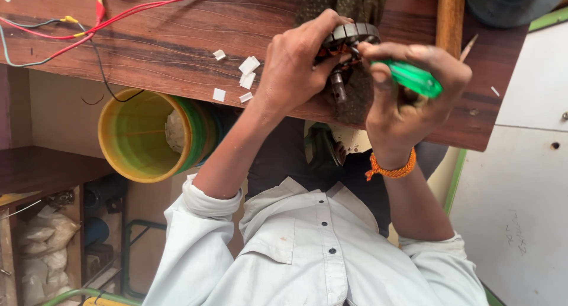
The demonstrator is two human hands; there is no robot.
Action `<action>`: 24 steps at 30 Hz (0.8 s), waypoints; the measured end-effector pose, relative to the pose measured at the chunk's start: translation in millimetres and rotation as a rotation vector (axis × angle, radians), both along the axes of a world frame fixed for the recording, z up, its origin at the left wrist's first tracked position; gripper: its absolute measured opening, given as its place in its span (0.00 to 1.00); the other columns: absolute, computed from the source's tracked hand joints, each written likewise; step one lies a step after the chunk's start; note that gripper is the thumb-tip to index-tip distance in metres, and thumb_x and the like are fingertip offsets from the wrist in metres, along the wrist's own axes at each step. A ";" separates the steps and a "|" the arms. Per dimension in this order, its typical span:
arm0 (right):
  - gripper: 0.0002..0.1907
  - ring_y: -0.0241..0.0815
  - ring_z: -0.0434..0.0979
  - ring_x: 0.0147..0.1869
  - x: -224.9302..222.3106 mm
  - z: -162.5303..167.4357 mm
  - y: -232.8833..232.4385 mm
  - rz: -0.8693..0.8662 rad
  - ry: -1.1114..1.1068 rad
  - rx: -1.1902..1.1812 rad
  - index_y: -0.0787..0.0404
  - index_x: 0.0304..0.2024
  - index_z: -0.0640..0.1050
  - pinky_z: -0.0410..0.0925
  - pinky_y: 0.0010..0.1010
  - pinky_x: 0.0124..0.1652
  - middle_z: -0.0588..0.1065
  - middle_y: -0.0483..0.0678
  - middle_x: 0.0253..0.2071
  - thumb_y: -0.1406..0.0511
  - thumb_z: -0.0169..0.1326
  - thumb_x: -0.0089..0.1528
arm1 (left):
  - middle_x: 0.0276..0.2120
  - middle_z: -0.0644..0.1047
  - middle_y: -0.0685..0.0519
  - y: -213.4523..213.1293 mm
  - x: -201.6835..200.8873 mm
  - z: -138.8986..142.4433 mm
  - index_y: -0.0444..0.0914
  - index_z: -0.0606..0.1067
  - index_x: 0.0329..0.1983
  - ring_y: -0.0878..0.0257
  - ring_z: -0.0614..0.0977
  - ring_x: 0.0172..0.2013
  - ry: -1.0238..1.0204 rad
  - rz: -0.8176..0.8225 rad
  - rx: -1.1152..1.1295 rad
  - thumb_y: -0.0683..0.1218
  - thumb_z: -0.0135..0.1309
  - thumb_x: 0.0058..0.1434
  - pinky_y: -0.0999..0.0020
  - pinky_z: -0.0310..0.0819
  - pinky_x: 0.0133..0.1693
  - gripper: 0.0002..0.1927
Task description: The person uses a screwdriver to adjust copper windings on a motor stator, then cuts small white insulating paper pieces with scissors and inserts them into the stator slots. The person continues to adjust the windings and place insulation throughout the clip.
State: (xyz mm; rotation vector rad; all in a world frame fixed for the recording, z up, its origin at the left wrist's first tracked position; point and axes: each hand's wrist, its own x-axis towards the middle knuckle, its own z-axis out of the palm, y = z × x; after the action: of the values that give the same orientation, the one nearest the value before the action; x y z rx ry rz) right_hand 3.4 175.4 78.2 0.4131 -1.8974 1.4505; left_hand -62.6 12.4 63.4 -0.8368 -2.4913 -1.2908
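My left hand [293, 66] grips a small dark motor armature [350, 35] with copper windings and a steel shaft pointing toward me. My right hand [408, 96] is closed around a tool with a translucent green handle [414, 78], its tip hidden at the armature's windings. An orange thread band [390, 169] circles my right wrist. Both hands hover over the near edge of a brown wooden workbench [177, 40], above a dark patterned cloth [349, 1].
Several small white paper slips [245, 72] lie on the bench left of my hands. Red, yellow and black wires [89, 25] run across the far left. A yellow-green bucket [151, 134] sits below the bench. A wooden stick [451, 13] and white panel [520, 182] are to the right.
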 end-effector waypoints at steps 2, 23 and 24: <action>0.18 0.48 0.85 0.49 0.5 -4.6 -6.9 0.001 0.033 -0.054 0.59 0.58 0.59 0.80 0.34 0.48 0.77 0.58 0.47 0.65 0.53 0.74 | 0.44 0.82 0.51 0.2 1.8 -0.4 0.43 0.71 0.55 0.53 0.87 0.43 -0.006 -0.010 0.067 0.40 0.64 0.60 0.60 0.83 0.41 0.21; 0.28 0.53 0.86 0.49 -6.6 -53.6 8.0 0.157 -0.379 -0.820 0.55 0.66 0.61 0.81 0.42 0.47 0.78 0.56 0.49 0.60 0.63 0.73 | 0.55 0.81 0.54 -22.8 -1.8 -11.0 0.38 0.72 0.53 0.58 0.88 0.50 -0.089 -0.152 0.219 0.37 0.65 0.64 0.68 0.85 0.49 0.18; 0.28 0.53 0.86 0.49 -4.6 -52.2 8.4 0.146 -0.389 -0.815 0.55 0.66 0.61 0.81 0.41 0.47 0.78 0.56 0.48 0.60 0.63 0.73 | 0.56 0.81 0.54 -23.7 -2.4 -11.5 0.38 0.72 0.53 0.57 0.87 0.51 -0.096 -0.163 0.212 0.37 0.65 0.64 0.67 0.85 0.49 0.18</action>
State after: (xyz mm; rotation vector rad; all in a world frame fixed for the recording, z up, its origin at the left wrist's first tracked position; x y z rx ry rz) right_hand -1.2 183.8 26.0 -0.1362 -1.3743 2.3632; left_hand -65.0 -11.4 51.9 -0.9621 -2.3413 -1.6517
